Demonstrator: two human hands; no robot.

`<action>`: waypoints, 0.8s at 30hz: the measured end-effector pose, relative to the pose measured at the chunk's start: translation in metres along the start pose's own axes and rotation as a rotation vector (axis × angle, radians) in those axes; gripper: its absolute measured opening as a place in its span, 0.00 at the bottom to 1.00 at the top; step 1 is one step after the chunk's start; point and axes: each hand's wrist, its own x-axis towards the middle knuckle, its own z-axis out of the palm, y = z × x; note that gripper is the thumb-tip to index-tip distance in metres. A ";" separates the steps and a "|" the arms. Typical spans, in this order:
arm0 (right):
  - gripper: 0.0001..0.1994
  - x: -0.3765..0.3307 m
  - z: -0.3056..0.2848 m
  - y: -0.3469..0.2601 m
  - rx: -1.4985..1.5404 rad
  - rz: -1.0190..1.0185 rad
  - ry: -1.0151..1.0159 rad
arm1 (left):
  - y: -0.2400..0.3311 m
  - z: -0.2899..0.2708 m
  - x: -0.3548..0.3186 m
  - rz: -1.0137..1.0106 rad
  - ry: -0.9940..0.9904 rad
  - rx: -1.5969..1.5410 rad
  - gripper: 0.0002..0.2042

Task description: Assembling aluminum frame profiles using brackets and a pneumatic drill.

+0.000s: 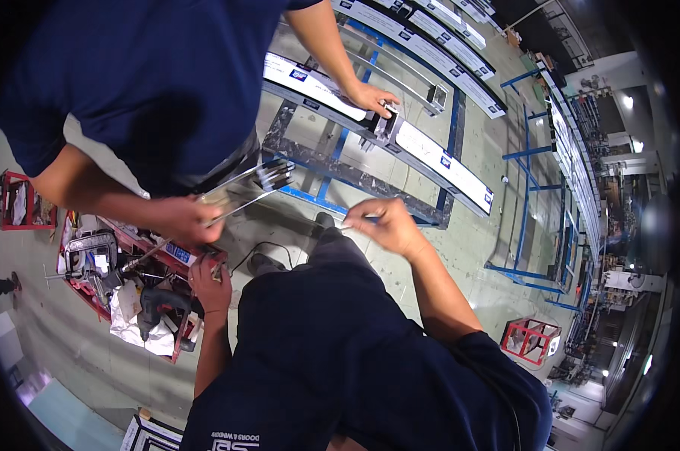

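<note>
My left hand (210,282) is closed beside the red tool tray, its fingers curled round something small and dark that I cannot make out. In front of my legs, my right hand (389,225) pinches a small, thin, pale piece at its fingertips; its kind is unclear. To my left a co-worker in a dark blue shirt leans in. That person's blurred hand (189,219) is at a shiny metal piece with long straight sides (253,188). The co-worker's other hand (371,98) rests on a metal block (383,126) at a long, film-covered profile (317,84).
The red tool tray (180,347) at my left carries a dark power drill (159,308), a clamp (92,252) and loose tools. A blue-framed stand (325,192) supports the profile. More profiles lie beyond, a blue rack (526,218) stands right, and a red crate (531,340) sits on the floor.
</note>
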 end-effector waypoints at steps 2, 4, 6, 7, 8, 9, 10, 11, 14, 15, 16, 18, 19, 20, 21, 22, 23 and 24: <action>0.08 0.010 -0.032 0.053 -0.066 0.069 0.172 | 0.024 0.004 0.006 0.028 -0.017 0.001 0.26; 0.16 0.024 -0.069 0.117 -0.105 0.124 0.298 | 0.043 0.009 0.013 0.057 -0.035 0.005 0.26; 0.21 0.046 -0.099 0.176 -0.172 0.053 0.442 | 0.057 0.014 0.013 0.074 -0.036 0.035 0.25; 0.23 0.060 -0.114 0.196 -0.186 0.065 0.474 | 0.063 0.018 0.012 0.070 -0.035 0.054 0.25; 0.24 0.073 -0.128 0.216 -0.200 0.081 0.505 | 0.068 0.022 0.009 0.033 -0.035 0.069 0.25; 0.25 0.086 -0.141 0.236 -0.232 0.030 0.555 | 0.073 0.027 0.005 -0.004 -0.037 0.084 0.25; 0.25 0.101 -0.153 0.247 -0.261 -0.002 0.525 | 0.077 0.034 -0.001 -0.016 -0.038 0.106 0.25; 0.25 0.115 -0.163 0.258 -0.280 -0.045 0.499 | 0.083 0.038 -0.006 -0.043 -0.031 0.154 0.25; 0.25 0.145 -0.180 0.285 -0.270 -0.151 0.424 | 0.111 0.051 -0.021 -0.103 -0.045 0.230 0.25; 0.24 0.151 -0.183 0.293 -0.257 -0.211 0.388 | 0.122 0.057 -0.026 -0.176 -0.050 0.236 0.25; 0.24 0.158 -0.184 0.296 -0.242 -0.217 0.370 | 0.131 0.062 -0.031 -0.254 -0.050 0.246 0.25; 0.25 0.159 -0.188 0.297 -0.150 -0.051 0.293 | 0.152 0.070 -0.030 -0.322 -0.076 0.220 0.25; 0.25 0.160 -0.188 0.298 -0.192 -0.036 0.307 | 0.161 0.074 -0.034 -0.353 -0.088 0.215 0.25; 0.25 0.161 -0.187 0.297 -0.185 -0.037 0.292 | 0.167 0.077 -0.037 -0.383 -0.099 0.208 0.25; 0.26 0.163 -0.185 0.295 -0.196 -0.025 0.311 | 0.171 0.079 -0.040 -0.369 -0.100 0.220 0.26; 0.26 0.166 -0.182 0.289 -0.204 -0.028 0.325 | 0.176 0.079 -0.048 -0.391 -0.086 0.232 0.26; 0.26 0.170 -0.180 0.287 -0.208 -0.049 0.343 | 0.181 0.077 -0.055 -0.348 -0.070 0.239 0.26; 0.26 0.170 -0.176 0.285 -0.209 -0.075 0.360 | 0.185 0.075 -0.062 -0.308 -0.049 0.251 0.27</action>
